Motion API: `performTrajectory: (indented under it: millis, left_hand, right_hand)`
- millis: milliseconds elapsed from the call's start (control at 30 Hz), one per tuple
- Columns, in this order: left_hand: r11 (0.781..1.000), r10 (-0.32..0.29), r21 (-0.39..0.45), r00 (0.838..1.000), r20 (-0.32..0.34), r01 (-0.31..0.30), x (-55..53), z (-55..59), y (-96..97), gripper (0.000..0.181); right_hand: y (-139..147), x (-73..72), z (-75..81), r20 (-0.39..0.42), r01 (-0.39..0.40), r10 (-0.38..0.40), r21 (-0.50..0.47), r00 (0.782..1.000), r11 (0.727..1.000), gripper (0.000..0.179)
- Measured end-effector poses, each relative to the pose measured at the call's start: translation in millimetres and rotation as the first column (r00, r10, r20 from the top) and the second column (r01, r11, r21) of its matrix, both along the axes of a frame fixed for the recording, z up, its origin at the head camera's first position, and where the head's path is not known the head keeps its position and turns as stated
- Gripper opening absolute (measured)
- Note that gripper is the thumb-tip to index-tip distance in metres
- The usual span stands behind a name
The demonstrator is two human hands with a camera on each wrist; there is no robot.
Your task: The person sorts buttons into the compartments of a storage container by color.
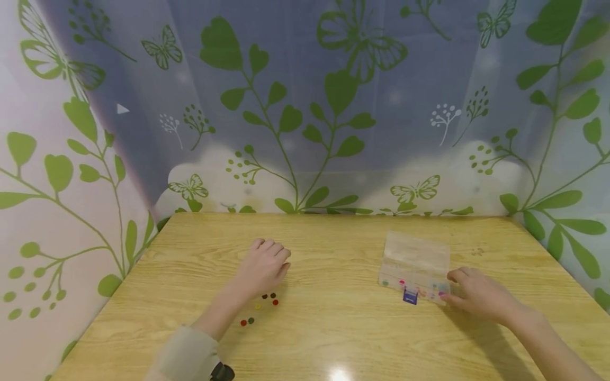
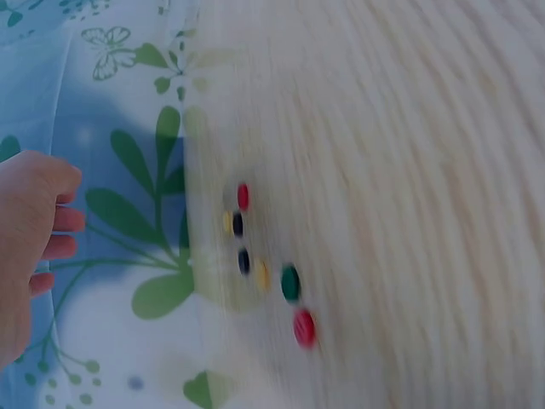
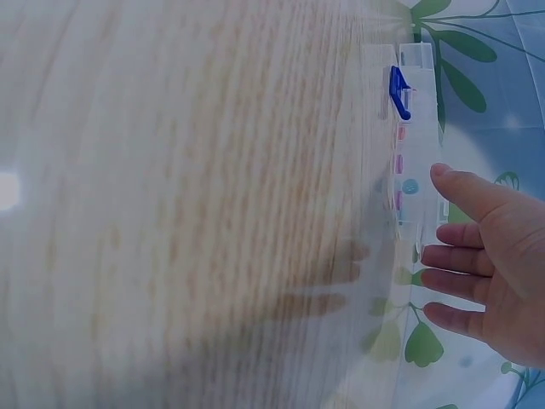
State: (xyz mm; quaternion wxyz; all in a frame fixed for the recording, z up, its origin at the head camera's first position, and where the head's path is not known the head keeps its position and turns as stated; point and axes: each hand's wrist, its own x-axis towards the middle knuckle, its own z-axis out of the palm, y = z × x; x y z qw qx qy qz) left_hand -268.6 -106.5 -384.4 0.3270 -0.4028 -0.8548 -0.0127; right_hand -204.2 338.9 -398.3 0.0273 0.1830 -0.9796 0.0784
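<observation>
My left hand is over the table just behind several small button-like discs, its fingers loosely bent. The discs are red, black, yellow and green; a red disc and a green disc lie side by side, and a black disc lies farther off. No object shows in that hand. At the right, my right hand is at the right end of a clear plastic box with coloured pieces inside its front row. Its fingers are fairly straight in the right wrist view; whether they touch the box cannot be told.
A blue latch sticks out from the box's front edge. The wooden table meets a curtain with green leaves and butterflies at the back and sides. A dark watch is on the left wrist.
</observation>
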Motion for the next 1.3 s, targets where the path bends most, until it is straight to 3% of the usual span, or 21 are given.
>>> performTrajectory:
  millis: [300,667,1100,1300]
  left_hand:
    - [0.999,0.038,-0.027,0.999,0.006,-0.038,6.5,-3.6,-27.1,0.018]
    - [0.996,0.069,-0.053,0.998,0.000,-0.068,18.5,-2.0,-45.6,0.023]
    - [0.998,0.050,-0.047,0.999,-0.002,-0.050,29.5,-15.2,-61.8,0.024]
    - [0.993,0.071,-0.098,0.996,0.048,-0.066,37.1,-19.2,-67.7,0.025]
  right_hand:
    - [-2,1.8,1.9,0.003,-0.002,0.002,-0.009,1.000,1.000,0.047]
    - [-2,0.4,0.6,0.013,0.003,-0.003,-0.004,1.000,1.000,0.047]
    - [-2,2.5,-0.8,0.010,0.001,-0.001,-0.020,1.000,1.000,0.046]
    - [-1,0.7,0.6,0.015,-0.002,0.003,-0.015,1.000,1.000,0.047]
